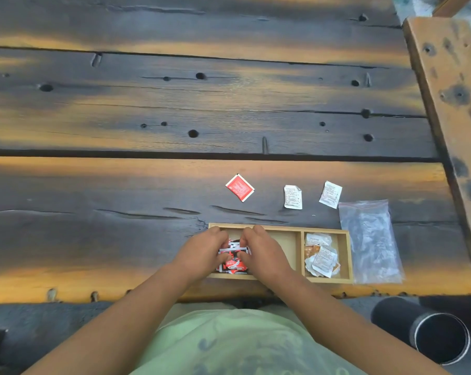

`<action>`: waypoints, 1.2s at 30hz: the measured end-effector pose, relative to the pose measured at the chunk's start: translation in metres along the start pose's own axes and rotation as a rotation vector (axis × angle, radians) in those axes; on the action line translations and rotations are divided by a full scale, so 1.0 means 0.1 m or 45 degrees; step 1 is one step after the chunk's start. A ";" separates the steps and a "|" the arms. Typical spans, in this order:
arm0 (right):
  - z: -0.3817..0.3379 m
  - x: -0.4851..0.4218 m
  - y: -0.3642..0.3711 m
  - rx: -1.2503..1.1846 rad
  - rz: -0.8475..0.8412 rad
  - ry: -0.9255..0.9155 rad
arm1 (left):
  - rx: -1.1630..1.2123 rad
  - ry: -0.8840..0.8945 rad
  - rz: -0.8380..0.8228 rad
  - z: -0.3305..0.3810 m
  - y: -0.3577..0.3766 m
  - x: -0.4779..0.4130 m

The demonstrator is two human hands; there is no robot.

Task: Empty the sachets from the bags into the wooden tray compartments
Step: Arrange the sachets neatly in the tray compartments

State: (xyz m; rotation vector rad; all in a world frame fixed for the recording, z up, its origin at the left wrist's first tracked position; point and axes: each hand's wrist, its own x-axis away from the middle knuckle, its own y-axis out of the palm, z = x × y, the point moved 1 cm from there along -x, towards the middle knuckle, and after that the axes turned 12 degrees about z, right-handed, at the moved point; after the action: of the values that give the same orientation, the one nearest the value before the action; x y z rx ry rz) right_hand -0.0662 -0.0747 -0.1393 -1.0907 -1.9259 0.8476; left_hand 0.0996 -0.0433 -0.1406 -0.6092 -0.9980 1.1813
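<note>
Both my hands, left hand [201, 253] and right hand [261, 253], clamp together on red sachets [233, 259] in the wooden tray [283, 228]'s left compartment; white sachets [321, 258] fill the right, clear bag [372, 242] just beside on the worktop [120, 212].

I see both bare forearms reaching forward and converging. My left hand [201, 253] and right hand [261, 251] sit side by side, knuckles up, fingers curled downward, thumbs nearly meeting between them.
</note>
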 end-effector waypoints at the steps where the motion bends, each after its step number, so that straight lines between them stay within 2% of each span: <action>1: 0.00 0.00 0.00 0.010 -0.006 -0.008 | -0.015 0.012 0.006 0.00 0.01 0.00; 7: -0.03 -0.03 -0.02 0.014 -0.026 -0.010 | -0.066 0.065 -0.008 0.02 -0.01 0.00; 12: -0.03 -0.20 -0.17 -0.149 -0.123 0.100 | 0.194 -0.045 -0.030 -0.05 -0.10 -0.12; 17: 0.01 -0.49 -0.34 -0.304 -0.016 0.282 | 0.402 -0.173 -0.003 -0.14 -0.27 -0.43; 21: 0.09 -0.81 -0.35 -0.301 0.060 0.391 | 0.476 -0.223 0.023 -0.21 -0.33 -0.80; 29: 0.15 -1.25 -0.17 -0.136 0.171 0.444 | 0.421 -0.184 0.107 -0.28 -0.33 -1.52; 36: 0.14 -1.39 -0.06 0.024 0.172 0.440 | 0.117 0.079 -0.062 -0.21 -0.28 -1.73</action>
State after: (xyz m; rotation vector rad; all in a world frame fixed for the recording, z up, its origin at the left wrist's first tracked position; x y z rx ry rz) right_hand -0.0314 -0.2037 -0.1803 -1.2753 -1.5696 0.6939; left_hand 0.1212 -0.2136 -0.1815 -0.5427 -0.8964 1.1518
